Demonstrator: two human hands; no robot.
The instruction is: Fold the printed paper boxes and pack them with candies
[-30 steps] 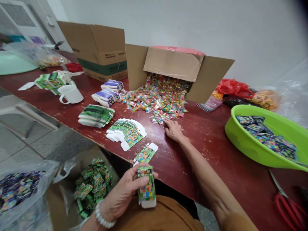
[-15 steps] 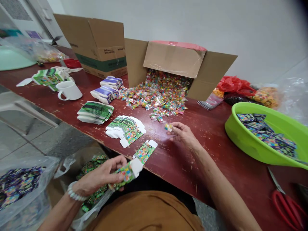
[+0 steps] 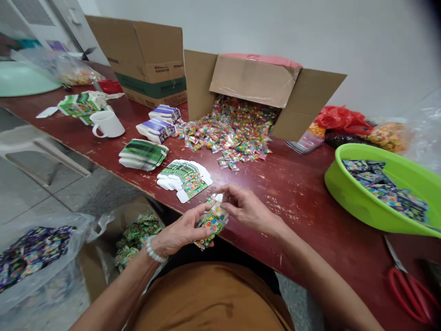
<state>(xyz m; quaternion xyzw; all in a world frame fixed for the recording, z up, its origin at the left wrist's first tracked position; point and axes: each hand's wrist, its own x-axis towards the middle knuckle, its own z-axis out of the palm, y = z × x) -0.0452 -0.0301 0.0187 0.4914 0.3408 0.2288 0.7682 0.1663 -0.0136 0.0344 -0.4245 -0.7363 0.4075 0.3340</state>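
Note:
My left hand (image 3: 179, 230) grips a small green printed carton (image 3: 211, 224) at the near edge of the dark red table (image 3: 292, 193). My right hand (image 3: 246, 208) is pinched at the carton's open top, fingers closed on a small wrapped candy (image 3: 217, 209). Just beyond lies a fanned stack of flat green cartons (image 3: 184, 179). A tipped cardboard box (image 3: 255, 92) spills a heap of colourful wrapped candies (image 3: 230, 133) onto the table behind.
A lime green basin (image 3: 347, 193) with filled dark packs sits at right, red scissors (image 3: 409, 289) near it. White mug (image 3: 106, 124), more flat carton stacks (image 3: 143, 154), purple cartons (image 3: 158, 126) and a second cardboard box (image 3: 144, 64) are at left. Bags of packs lie below the table (image 3: 136, 234).
My right hand picked a candy from the heap and came back to the carton. My left hand lowered, then raised the carton to meet it at the table edge.

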